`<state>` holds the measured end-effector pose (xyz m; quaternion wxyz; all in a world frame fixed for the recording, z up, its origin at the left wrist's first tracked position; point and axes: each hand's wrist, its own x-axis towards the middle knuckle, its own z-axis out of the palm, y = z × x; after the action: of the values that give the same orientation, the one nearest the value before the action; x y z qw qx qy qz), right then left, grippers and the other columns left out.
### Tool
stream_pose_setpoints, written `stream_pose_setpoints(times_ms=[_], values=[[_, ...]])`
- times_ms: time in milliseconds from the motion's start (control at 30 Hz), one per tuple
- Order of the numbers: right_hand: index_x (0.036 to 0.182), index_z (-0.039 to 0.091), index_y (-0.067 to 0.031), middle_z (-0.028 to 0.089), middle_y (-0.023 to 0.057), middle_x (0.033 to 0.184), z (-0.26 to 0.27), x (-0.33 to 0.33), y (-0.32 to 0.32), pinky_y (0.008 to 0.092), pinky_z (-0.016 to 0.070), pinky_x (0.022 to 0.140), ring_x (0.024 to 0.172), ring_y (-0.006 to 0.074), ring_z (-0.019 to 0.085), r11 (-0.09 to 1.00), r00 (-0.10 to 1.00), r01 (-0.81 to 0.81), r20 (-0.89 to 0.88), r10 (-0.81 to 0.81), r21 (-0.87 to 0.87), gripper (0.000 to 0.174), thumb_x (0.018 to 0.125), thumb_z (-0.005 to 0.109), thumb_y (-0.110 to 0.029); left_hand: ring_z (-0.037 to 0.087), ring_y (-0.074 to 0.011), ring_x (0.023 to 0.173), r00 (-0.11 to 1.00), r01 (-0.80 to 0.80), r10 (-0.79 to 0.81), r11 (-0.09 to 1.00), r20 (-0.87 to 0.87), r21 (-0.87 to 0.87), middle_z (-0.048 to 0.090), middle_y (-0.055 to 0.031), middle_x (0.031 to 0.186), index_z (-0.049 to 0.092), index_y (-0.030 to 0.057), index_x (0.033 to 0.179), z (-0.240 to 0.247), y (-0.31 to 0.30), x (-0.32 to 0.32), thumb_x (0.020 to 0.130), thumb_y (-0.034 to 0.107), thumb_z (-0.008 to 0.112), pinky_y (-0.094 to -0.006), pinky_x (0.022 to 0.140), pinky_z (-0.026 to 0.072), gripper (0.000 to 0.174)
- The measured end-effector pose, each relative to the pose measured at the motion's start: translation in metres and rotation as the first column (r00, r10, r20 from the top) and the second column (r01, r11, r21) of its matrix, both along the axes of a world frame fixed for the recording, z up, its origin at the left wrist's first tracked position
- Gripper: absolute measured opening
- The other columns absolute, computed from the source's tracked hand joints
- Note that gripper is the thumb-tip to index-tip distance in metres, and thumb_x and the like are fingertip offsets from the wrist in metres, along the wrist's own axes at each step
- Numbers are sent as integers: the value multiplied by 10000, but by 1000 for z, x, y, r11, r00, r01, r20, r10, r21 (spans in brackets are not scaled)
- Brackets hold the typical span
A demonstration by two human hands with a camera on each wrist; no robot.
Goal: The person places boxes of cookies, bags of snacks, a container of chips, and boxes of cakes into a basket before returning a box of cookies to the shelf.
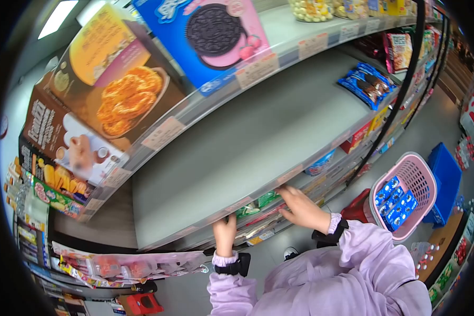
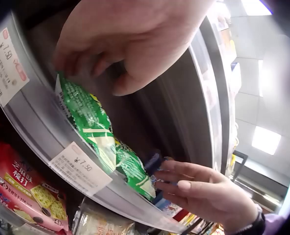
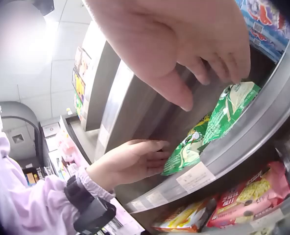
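Two green glossy plastic snack packets [image 2: 88,115] lie end to end at the front of a lower shelf, just behind its grey metal rail [image 2: 34,122], which carries a white paper price label [image 2: 78,167]. The left hand [image 2: 135,39] bends its fingers down onto the upper edge of the nearer packet; whether it pinches the film cannot be told. The right hand [image 2: 203,192] is relaxed and grasps nothing, its fingers stretched towards the far packet's end (a blue pack sits just beside them). A red foil cracker packet [image 2: 22,193] lies one shelf below, and a pink plastic basket [image 1: 422,171] stands on the floor to the right.
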<state>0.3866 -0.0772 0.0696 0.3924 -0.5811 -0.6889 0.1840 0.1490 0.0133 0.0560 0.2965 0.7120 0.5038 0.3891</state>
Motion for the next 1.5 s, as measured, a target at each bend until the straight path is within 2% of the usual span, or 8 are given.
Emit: stream_pose_setpoints(times_ms=[233, 467, 900, 1000, 1100, 1233, 1333, 1500], values=[[991, 570, 59, 587, 239, 945, -2, -24, 50, 481, 429, 847, 908, 412, 553, 998, 997, -47, 61, 45, 34, 300, 762, 609, -130, 580, -373, 958, 953, 59, -23, 992, -301, 111, 621, -202, 1016, 598, 8, 1049, -35, 30, -5, 843, 189, 562, -422, 832, 458, 277], [936, 622, -15, 620, 181, 881, -36, -37, 71, 479, 459, 772, 838, 375, 591, 988, 916, 147, 371, -153, 44, 267, 752, 637, -207, 582, -347, 923, 950, 160, -128, 983, -285, 93, 620, -188, 996, 600, 15, 1027, -39, 43, -6, 837, 201, 579, -404, 818, 458, 267], [986, 638, -30, 620, 173, 960, -30, -87, 69, 464, 431, 829, 879, 366, 576, 949, 844, 151, 464, -270, 277, 339, 794, 619, -308, 576, -308, 956, 976, 173, -179, 983, -121, -53, 613, -174, 1031, 580, -2, 1063, -40, 47, -5, 850, 217, 587, -386, 847, 444, 306], [1002, 623, 2, 609, 196, 985, -20, -93, 65, 470, 414, 860, 905, 373, 568, 989, 910, 128, 387, -148, 77, 360, 800, 615, -296, 585, -279, 936, 970, 183, -194, 979, -148, -85, 619, -161, 1022, 580, 1, 1075, -31, 45, -11, 855, 214, 591, -368, 837, 449, 306], [1047, 583, 41, 593, 213, 1007, 5, -100, 50, 471, 427, 850, 930, 391, 558, 977, 932, 72, 335, -138, 202, 394, 815, 609, -276, 589, -215, 933, 972, 216, -192, 959, 138, -185, 631, -123, 997, 580, -2, 1088, -20, 29, -27, 876, 194, 583, -340, 822, 453, 289], [1147, 515, 55, 573, 217, 1067, 19, -111, 14, 405, 469, 821, 952, 350, 585, 996, 993, -9, -119, -2, -93, 435, 845, 613, -243, 551, -164, 1002, 912, 269, -173, 937, 373, -222, 588, -99, 1093, 499, -31, 1190, -3, -3, -45, 884, 129, 588, -297, 856, 447, 357], [1239, 451, 31, 543, 167, 1183, 14, -114, -17, 315, 481, 838, 1036, 219, 593, 925, 829, -264, -554, 74, -272, 461, 854, 633, -147, 533, -160, 1038, 824, 323, -162, 922, 543, -215, 538, -102, 1171, 407, -35, 1269, -3, -40, -60, 873, 81, 605, -288, 884, 442, 458], [1330, 331, -7, 434, 118, 1302, 26, -108, -67, 318, 468, 905, 1118, 221, 543, 809, 716, -463, -691, 100, -363, 637, 793, 675, 8, 514, -156, 1094, 711, 517, -209, 802, 671, -298, 505, -98, 1209, 342, -9, 1322, -1, -99, -90, 869, 61, 615, -282, 902, 450, 535]])
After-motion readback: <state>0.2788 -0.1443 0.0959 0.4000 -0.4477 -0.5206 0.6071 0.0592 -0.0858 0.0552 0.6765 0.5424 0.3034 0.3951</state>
